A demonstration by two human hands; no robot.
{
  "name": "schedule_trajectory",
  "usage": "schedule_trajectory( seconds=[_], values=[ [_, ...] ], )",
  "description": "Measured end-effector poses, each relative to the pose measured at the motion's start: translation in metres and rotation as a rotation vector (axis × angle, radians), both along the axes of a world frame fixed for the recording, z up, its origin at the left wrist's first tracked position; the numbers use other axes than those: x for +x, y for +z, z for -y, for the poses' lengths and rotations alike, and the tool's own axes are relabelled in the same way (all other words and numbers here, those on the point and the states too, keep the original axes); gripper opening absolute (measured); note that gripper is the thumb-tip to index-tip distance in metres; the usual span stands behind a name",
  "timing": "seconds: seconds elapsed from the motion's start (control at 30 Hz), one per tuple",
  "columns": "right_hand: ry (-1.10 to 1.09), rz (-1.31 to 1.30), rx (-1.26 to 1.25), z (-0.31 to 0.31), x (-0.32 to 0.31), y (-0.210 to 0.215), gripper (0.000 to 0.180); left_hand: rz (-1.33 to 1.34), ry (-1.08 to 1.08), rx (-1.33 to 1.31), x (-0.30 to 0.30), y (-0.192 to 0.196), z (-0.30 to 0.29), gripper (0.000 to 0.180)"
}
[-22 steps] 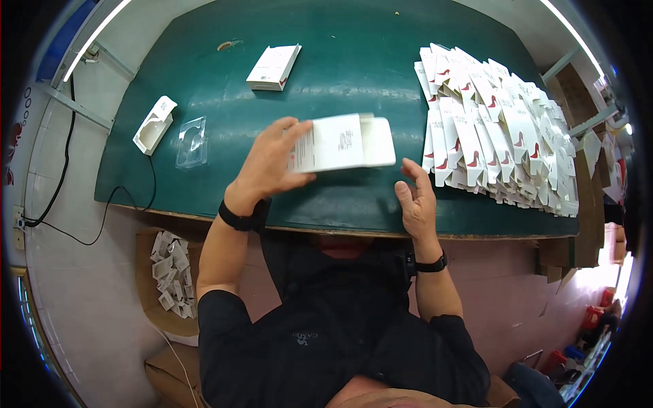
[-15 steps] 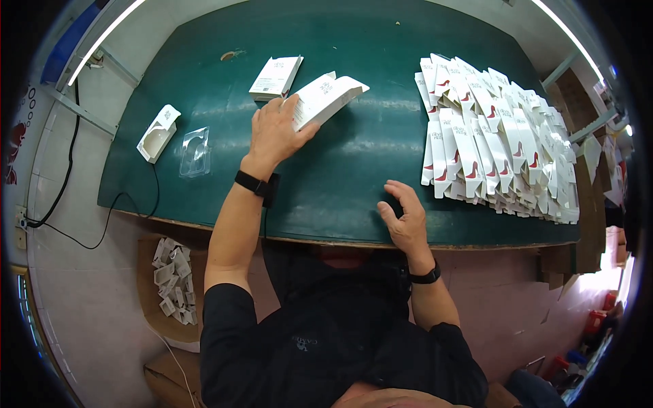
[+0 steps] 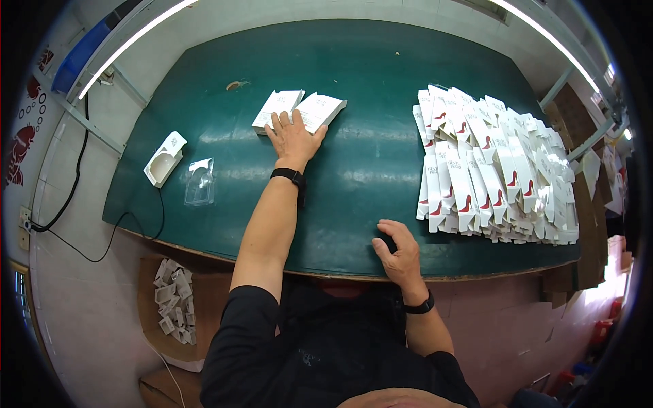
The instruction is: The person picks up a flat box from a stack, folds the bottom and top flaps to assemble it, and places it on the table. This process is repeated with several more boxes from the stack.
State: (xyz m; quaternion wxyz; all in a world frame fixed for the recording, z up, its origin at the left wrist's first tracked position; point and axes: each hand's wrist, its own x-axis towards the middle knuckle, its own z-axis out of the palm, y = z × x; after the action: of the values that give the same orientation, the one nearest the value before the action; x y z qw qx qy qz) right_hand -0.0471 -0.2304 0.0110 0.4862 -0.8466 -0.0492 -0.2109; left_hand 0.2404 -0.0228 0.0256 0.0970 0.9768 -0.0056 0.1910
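Two white cartons lie side by side on the green table, a left carton [image 3: 277, 107] and a right carton [image 3: 321, 112] set at an angle to it. My left hand [image 3: 294, 141] covers the near end of the right one, its thumb at the right edge and its fingers over the seam where the two meet. My right hand [image 3: 400, 256] hovers by the table's front edge, thumb and fingers apart, holding nothing. Right of it lies a broad pile of flat white cartons [image 3: 469, 163] printed with red high-heeled shoes.
On the left of the table [image 3: 367, 61] are a white tray-like insert [image 3: 163, 162] and a clear plastic blister tray [image 3: 200, 182]. A cardboard box [image 3: 216, 306] with several small white pieces stands below the left edge. A black cable [image 3: 129, 214] runs off that edge.
My left hand has moved the tilted carton away from me and left, down beside the other one. My right hand keeps nearly the same pose. The whole view has shifted.
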Motion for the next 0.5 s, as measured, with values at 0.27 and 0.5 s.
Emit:
schedule_trajectory(
  seconds=[0.27, 0.5],
  values=[
    [0.010, -0.023, 0.045, 0.002, 0.003, 0.001, 0.028, -0.157, -0.032, 0.046, 0.003, 0.008, 0.003, 0.093],
    [0.029, -0.028, 0.055, 0.001, 0.003, 0.001, 0.027, -0.199, -0.111, 0.090, 0.010, 0.005, -0.007, 0.092]
  ],
)
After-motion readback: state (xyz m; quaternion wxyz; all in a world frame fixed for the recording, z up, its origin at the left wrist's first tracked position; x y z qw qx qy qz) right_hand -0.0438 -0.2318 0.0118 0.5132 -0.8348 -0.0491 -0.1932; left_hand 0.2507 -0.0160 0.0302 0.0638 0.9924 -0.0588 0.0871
